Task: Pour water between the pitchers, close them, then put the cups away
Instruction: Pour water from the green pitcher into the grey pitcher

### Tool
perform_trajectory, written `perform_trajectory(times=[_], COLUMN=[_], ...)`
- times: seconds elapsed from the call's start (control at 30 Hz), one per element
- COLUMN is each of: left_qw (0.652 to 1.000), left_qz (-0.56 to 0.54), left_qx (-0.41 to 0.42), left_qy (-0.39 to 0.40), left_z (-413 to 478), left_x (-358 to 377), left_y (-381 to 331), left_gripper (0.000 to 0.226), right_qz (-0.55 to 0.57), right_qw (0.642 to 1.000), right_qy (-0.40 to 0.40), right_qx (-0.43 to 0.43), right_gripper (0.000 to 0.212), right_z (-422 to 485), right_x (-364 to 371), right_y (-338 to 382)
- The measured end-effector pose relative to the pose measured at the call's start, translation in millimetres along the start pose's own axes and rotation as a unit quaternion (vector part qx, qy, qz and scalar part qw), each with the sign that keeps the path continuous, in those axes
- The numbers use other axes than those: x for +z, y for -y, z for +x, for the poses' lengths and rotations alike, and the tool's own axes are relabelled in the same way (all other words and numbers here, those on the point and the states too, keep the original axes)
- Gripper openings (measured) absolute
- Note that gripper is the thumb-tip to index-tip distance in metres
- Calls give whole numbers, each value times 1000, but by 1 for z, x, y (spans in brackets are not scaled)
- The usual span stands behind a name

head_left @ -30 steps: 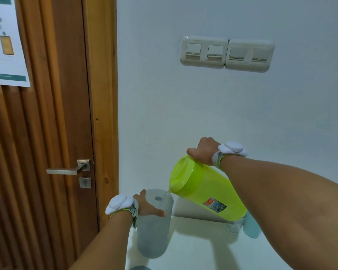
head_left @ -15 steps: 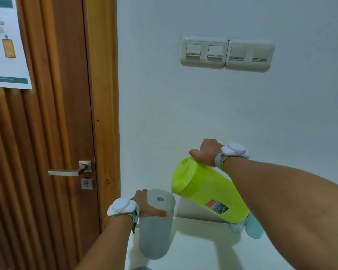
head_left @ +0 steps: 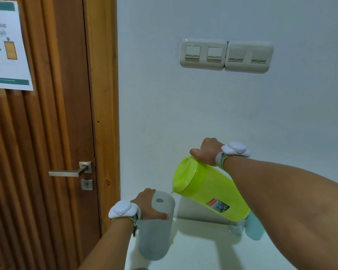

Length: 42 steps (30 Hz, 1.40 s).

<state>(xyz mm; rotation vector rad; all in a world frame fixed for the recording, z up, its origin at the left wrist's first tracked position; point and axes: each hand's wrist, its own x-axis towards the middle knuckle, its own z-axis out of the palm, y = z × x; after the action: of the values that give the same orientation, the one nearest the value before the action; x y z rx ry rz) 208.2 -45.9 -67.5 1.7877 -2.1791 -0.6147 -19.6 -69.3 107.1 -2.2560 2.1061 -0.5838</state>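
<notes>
My right hand (head_left: pixel 208 152) grips the handle of a lime-green pitcher (head_left: pixel 209 189), which is tilted down to the left with its lid on. Its spout hangs just over the rim of a frosted grey pitcher (head_left: pixel 154 230) that stands open on the white counter (head_left: pixel 199 254). My left hand (head_left: pixel 147 205) is wrapped around the grey pitcher near its top. Behind the green pitcher, partly hidden, stand a clear glass cup (head_left: pixel 235 228) and a pale blue cup (head_left: pixel 255 228).
A white wall with a row of light switches (head_left: pixel 225 55) rises right behind the counter. On the left is a wooden door (head_left: pixel 47 133) with a metal lever handle (head_left: pixel 70 171) and a paper notice (head_left: pixel 6 47). A dark round object (head_left: pixel 141 268) peeks in at the bottom edge.
The green pitcher has tipped back slightly and the thin stream seen a second ago is down to a drip at the spout. Both hands keep their grips.
</notes>
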Motion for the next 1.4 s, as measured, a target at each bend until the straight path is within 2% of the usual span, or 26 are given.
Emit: perform_trajectory(times=[0.33, 0.73, 0.97, 1.17, 1.4], left_qw=[999, 1000, 1000, 999, 1000], left_qz=[-33, -4, -26, -28, 1], left_qx=[37, -17, -11, -28, -7], left_qy=[-16, -2, 0, 2, 3], left_z=[-5, -10, -14, -15, -18], left_x=[4, 1, -2, -1, -3], left_y=[1, -4, -10, -9, -11], left_gripper=[80, 96, 93, 108, 92], right_qz=[-12, -20, -26, -24, -25], right_qw=[1000, 1000, 1000, 1000, 1000], right_qy=[5, 6, 0, 3, 2], right_qx=[-9, -14, -15, -17, -15], right_gripper=[43, 43, 42, 43, 42], right_z=[-6, -10, -10, -11, -14], right_x=[-3, -3, -3, -4, -5], right_y=[7, 13, 13, 13, 12])
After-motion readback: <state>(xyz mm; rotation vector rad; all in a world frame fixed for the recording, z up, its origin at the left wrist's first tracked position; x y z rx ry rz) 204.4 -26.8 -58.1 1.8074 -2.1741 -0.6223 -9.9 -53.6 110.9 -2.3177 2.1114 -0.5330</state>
